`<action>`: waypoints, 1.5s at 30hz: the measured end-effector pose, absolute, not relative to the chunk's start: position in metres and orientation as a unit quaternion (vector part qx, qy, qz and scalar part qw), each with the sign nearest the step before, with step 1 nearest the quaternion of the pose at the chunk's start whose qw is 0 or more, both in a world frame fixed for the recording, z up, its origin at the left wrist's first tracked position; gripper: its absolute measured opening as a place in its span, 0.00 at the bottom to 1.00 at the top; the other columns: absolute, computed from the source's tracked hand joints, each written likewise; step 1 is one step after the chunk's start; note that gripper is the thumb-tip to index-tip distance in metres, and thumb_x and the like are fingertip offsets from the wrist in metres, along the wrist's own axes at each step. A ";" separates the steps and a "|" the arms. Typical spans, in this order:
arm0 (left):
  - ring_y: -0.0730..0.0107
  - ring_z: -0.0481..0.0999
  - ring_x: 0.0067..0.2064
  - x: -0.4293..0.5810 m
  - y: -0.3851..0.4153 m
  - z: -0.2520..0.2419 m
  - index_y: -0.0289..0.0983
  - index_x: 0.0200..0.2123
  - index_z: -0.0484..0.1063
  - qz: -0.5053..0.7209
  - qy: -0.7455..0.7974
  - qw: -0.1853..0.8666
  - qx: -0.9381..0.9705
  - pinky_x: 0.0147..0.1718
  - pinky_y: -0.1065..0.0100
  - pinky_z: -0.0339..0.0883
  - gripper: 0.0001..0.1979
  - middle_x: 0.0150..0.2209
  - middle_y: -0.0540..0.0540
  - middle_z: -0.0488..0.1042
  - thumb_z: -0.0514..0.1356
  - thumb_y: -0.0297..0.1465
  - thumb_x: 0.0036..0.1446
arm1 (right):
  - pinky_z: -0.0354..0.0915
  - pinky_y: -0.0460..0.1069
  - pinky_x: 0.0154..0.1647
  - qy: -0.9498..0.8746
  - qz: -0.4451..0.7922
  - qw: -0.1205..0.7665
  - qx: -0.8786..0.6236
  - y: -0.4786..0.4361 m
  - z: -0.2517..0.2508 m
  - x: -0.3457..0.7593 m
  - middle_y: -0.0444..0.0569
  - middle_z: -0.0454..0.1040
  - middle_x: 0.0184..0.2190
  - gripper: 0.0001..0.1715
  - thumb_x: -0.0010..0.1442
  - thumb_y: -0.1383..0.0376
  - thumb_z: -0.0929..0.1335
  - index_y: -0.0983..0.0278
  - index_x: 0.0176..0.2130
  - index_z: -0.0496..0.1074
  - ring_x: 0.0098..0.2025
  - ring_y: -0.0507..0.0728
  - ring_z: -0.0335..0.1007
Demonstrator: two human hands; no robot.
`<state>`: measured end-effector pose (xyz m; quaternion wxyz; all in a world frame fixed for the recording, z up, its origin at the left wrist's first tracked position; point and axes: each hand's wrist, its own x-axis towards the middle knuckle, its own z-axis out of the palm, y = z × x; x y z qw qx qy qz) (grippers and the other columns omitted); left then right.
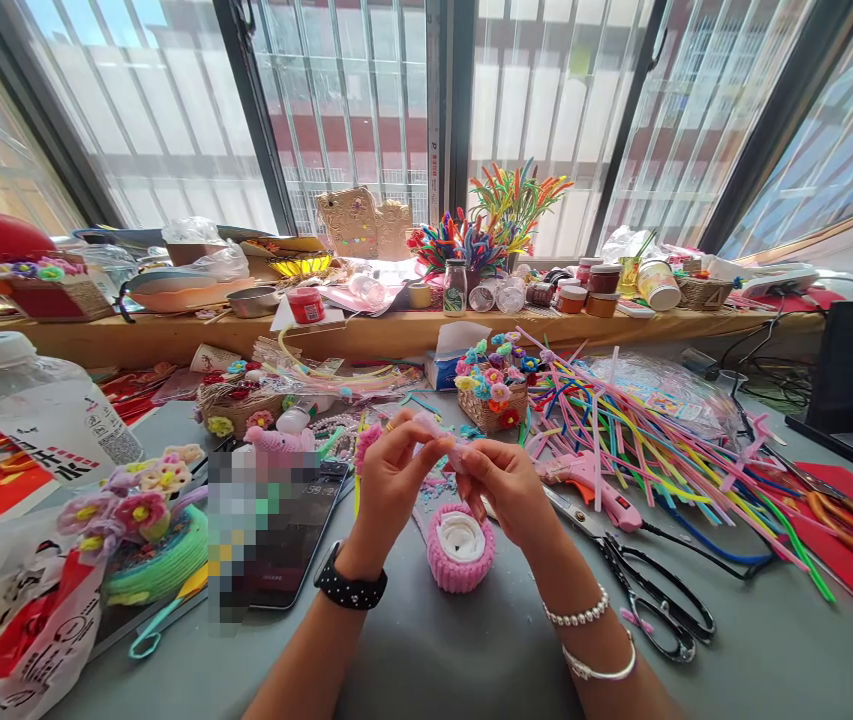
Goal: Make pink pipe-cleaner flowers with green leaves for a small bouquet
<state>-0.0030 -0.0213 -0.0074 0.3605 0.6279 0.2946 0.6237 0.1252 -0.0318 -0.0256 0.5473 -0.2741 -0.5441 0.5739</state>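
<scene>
My left hand (pixel 394 478) and my right hand (pixel 499 488) meet in front of me, thumbs and fingers pinched together. Between them they hold a small, pale pink fuzzy pipe cleaner piece (pixel 457 456), partly hidden by the fingers. Just below stands a small round pot (pixel 442 575) wrapped in pink pipe cleaner, with a white lining inside its opening; neither hand appears to grip it. To the right of my right hand lie a pink glue gun (pixel 606 490) and black-handled scissors (pixel 625 575).
A heap of coloured pipe cleaners (pixel 666 450) spreads across the right. A flower basket (pixel 493 405) stands behind my hands. On the left are a phone (pixel 283 545), a green disc with fuzzy flowers (pixel 163 565) and a water bottle (pixel 43 410). Jars (pixel 602 290) line the sill.
</scene>
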 end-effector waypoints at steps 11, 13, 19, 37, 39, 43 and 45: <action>0.77 0.67 0.22 0.000 -0.017 -0.007 0.33 0.35 0.70 0.525 0.377 0.513 0.566 0.21 0.75 0.62 0.14 0.21 0.51 0.70 0.59 0.35 0.46 | 0.63 0.48 0.36 -0.711 0.128 0.575 -0.383 -0.027 -0.021 0.141 0.47 0.67 0.31 0.15 0.54 0.70 0.62 0.59 0.39 0.72 0.34 0.52 0.65; 0.76 0.70 0.24 -0.001 -0.017 -0.006 0.33 0.31 0.71 0.535 0.380 0.518 0.548 0.24 0.74 0.64 0.12 0.22 0.50 0.72 0.61 0.34 0.44 | 0.64 0.48 0.37 -0.698 0.154 0.580 -0.390 -0.026 -0.022 0.140 0.47 0.68 0.33 0.16 0.54 0.69 0.62 0.58 0.42 0.70 0.35 0.52 0.65; 0.70 0.73 0.29 -0.002 -0.016 -0.007 0.34 0.31 0.73 0.543 0.399 0.484 0.558 0.30 0.70 0.68 0.12 0.28 0.47 0.75 0.62 0.34 0.41 | 0.67 0.47 0.31 -0.638 0.353 0.564 -0.387 -0.023 -0.024 0.140 0.48 0.71 0.34 0.24 0.49 0.63 0.67 0.63 0.47 0.64 0.32 0.53 0.68; 0.66 0.72 0.31 0.001 -0.017 -0.016 0.38 0.30 0.74 0.461 0.439 0.052 0.769 0.32 0.69 0.61 0.08 0.28 0.45 0.74 0.55 0.31 0.50 | 0.61 0.48 0.30 -0.735 0.061 0.480 -0.475 -0.022 -0.028 0.146 0.51 0.73 0.27 0.09 0.56 0.65 0.62 0.65 0.33 0.71 0.30 0.56 0.68; 0.67 0.71 0.31 0.001 -0.018 -0.017 0.38 0.30 0.73 0.460 0.441 0.027 0.770 0.32 0.69 0.61 0.08 0.27 0.46 0.73 0.55 0.31 0.51 | 0.61 0.47 0.30 -0.734 0.031 0.481 -0.479 -0.022 -0.029 0.144 0.51 0.73 0.26 0.10 0.56 0.65 0.61 0.66 0.32 0.70 0.29 0.55 0.68; 0.70 0.70 0.31 0.002 -0.018 -0.021 0.36 0.30 0.71 0.470 0.435 -0.021 0.768 0.32 0.70 0.62 0.07 0.27 0.47 0.73 0.54 0.30 0.52 | 0.59 0.47 0.30 -0.725 -0.005 0.491 -0.484 -0.023 -0.031 0.139 0.50 0.72 0.26 0.10 0.57 0.65 0.60 0.66 0.31 0.69 0.29 0.54 0.67; 0.70 0.70 0.31 0.002 -0.018 -0.022 0.36 0.29 0.70 0.476 0.432 -0.047 0.765 0.32 0.71 0.62 0.06 0.27 0.47 0.72 0.54 0.29 0.52 | 0.59 0.46 0.29 -0.719 -0.017 0.496 -0.487 -0.024 -0.032 0.138 0.49 0.71 0.25 0.10 0.57 0.65 0.60 0.66 0.30 0.68 0.28 0.54 0.66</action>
